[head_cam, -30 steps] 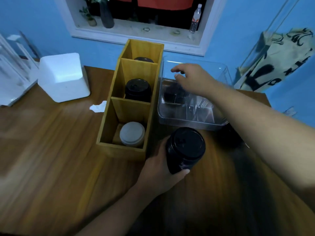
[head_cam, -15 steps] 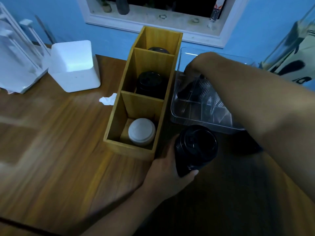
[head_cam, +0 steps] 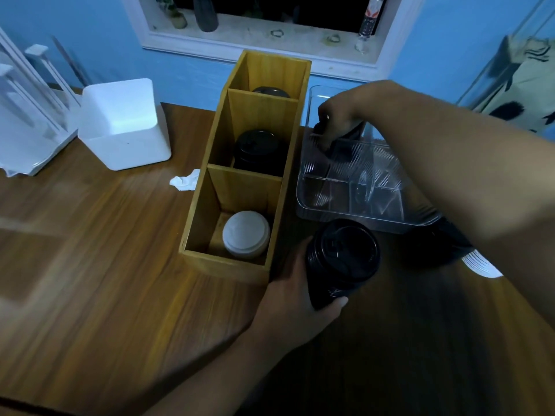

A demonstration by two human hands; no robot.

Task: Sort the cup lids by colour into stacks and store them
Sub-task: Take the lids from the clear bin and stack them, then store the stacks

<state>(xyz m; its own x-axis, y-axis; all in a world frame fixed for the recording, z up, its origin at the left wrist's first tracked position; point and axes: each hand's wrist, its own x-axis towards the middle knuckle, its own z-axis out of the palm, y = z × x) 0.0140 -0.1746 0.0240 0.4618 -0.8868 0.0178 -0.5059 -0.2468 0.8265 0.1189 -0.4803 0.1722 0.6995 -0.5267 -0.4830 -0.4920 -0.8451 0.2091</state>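
Three compartments divide the wooden organiser (head_cam: 195, 229): a white lid stack (head_cam: 246, 234) sits in the nearest, black lids (head_cam: 258, 148) fill the middle, and a dark rim (head_cam: 270, 92) just shows in the farthest. The plainest risk, I judge, is mixed colours: the nearest compartment lies closest to the held stack, and a hurried drop there would put black on white. Just right of the organiser's near corner, the left grip (head_cam: 295, 307) holds a tall black stack (head_cam: 342, 259) that leans off upright; whether its base touches the surface (head_cam: 90, 265) I cannot tell. Gripped low down, it could shed upper lids if another is pressed on off-centre. Farther right, the clear tray (head_cam: 360, 219) has ribbed dividers; a lid lifted askew could catch on them and drag the tray. The right forearm passes just beside the stack, so a low pull back might knock it.

The left grip comes up from below, palm against the stack's left side, fingers wrapped round its lower part, one fingertip (head_cam: 341, 301) showing at the near edge. The right grip (head_cam: 342, 118) reaches in from the right, wrist bent down, fingers curled into the tray's far-left cell and pinching what looks like a dark lid (head_cam: 324, 139).
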